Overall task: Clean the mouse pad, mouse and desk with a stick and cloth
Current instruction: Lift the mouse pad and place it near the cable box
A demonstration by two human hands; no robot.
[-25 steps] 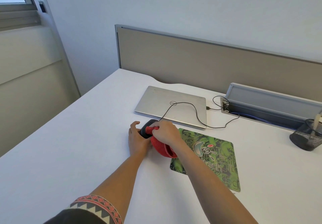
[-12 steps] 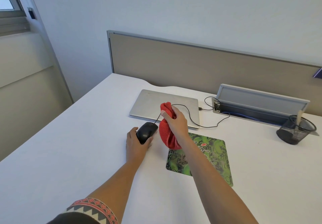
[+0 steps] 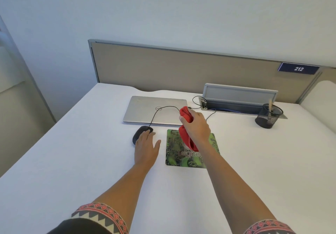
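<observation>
The right hand (image 3: 197,125) gripped the bunched red cloth (image 3: 185,133) above the mouse pad (image 3: 174,153) — the left hand (image 3: 146,148) lay flat, fingers straight, touching the mouse (image 3: 140,132).

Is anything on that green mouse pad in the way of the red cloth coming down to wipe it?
Nothing visible. The right hand holds the red cloth above the mouse pad, whose visible surface is bare. The mouse lies off the pad to its left, under the left hand.
</observation>
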